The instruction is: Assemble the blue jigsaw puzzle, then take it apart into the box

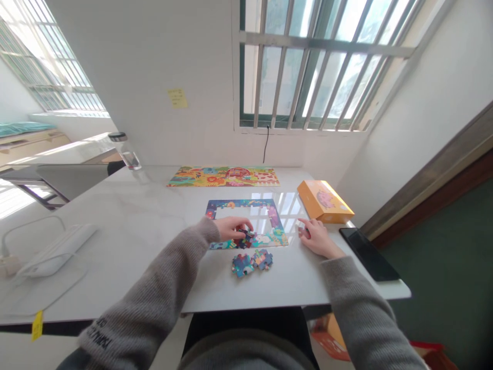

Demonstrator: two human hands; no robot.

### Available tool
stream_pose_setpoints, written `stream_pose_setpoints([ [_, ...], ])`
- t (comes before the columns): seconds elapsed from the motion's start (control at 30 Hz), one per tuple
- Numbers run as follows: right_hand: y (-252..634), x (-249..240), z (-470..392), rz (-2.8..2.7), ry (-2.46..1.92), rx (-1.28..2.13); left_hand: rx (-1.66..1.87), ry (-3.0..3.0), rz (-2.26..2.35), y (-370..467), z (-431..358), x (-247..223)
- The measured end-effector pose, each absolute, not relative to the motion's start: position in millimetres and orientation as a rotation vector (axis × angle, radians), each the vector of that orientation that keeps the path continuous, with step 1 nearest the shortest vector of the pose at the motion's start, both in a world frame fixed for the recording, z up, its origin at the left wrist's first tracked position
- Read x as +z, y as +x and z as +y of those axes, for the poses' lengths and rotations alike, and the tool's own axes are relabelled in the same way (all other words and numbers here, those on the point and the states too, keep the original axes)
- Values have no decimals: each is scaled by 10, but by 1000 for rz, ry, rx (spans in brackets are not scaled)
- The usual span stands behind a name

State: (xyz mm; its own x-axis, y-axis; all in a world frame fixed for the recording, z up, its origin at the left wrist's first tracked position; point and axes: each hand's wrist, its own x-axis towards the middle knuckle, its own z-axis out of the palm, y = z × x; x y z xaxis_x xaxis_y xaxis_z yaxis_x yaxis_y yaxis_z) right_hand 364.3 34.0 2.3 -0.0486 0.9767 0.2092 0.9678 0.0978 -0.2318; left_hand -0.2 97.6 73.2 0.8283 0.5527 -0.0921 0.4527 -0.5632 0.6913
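A rectangular jigsaw puzzle border [277, 237] lies on the white table, its middle showing bare tabletop. My left hand [232, 227] reaches over the border's lower left part, fingers closed on dark puzzle pieces [245, 238]; how many it grips I cannot tell. Just below the border sit two small piles of loose puzzle pieces, one on the left [242, 265] and one on the right [263, 259]. To the right of the border, my right hand [316, 237] rests at the table with its fingers partly curled and apart, holding nothing that I can see.
A long animal picture strip [223, 177] lies along the wall. An orange box [325, 201] and a black tablet [368, 254] are at the right edge. Far left stand a clear bottle [126, 151] and a white power strip [57, 251] with cables.
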Motion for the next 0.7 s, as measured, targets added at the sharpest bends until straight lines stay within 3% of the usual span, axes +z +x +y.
stream_pose_setpoints([
  [0.27,3674,-23,289,-2099,-1961,-32,147,2069,840,-687,505,653],
  [0.47,3694,33,288,-2118,-2017,80,136,2279,939,-757,372,489],
  [0.7,3721,59,261,-2034,-2104,48,370,2630,1020,-603,172,511],
])
